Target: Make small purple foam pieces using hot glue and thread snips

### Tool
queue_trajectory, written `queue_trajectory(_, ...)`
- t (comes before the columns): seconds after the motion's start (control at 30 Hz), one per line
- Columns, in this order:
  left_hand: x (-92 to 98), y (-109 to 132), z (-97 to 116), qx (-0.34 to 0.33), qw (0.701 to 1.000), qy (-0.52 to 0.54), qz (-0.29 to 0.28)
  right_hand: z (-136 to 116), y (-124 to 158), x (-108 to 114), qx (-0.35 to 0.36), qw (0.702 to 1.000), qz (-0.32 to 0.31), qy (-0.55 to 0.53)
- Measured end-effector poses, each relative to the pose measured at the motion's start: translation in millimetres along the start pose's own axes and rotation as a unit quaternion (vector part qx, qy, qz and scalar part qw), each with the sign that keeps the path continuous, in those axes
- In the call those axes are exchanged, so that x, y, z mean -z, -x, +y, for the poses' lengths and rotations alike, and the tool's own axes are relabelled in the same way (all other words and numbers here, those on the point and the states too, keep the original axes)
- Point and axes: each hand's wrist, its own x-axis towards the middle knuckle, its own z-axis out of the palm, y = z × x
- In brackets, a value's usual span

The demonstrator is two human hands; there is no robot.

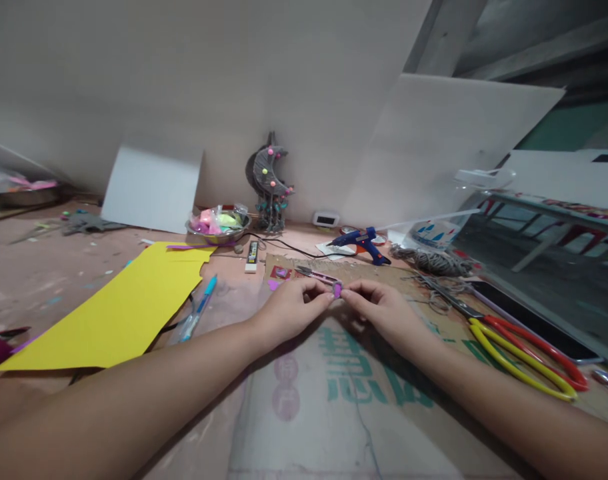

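Observation:
A small purple piece (337,290) with a greyish edge is pinched between both hands, above a printed cardboard sheet (304,427). My left hand (297,308) grips its left side with thumb and forefinger. From the right, my right hand (377,305) holds it by the fingertips. Its exact kind is too small to make out. Just behind the fingers lie thread snips (317,275). Near them are a purple scrap (273,285) and another small purple piece (282,273) on a red patch.
Yellow paper (119,307) and a blue pen (207,293) lie left. Behind stand a glue gun (361,241), a bowl (219,235) and a grey moon ornament (270,173). Scissors (529,357), a phone (534,320) and grey yarn (439,261) lie right.

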Motion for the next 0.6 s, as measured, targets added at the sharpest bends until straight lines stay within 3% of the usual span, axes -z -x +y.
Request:
queue_trajectory(0.3, -0.1, -1.6, -2.2, -0.005, 1.000, 0.001, 0.015, -0.9, 2.9, -2.0, 0.027, 1.000, 0.002, -0.011)
queue_trajectory(0.43, 0.1, -1.7, -1.5, 0.005, 1.000, 0.008, 0.021, 2.5, -1.4, 2.7, 0.074, 0.995, 0.065, -0.033)
queue_trajectory(0.6, -0.6, -1.4, -3.6, -0.004, 1.000, -0.005, 0.021, 6.8, -6.1, 10.0, 0.107, 0.986, 0.089, 0.091)
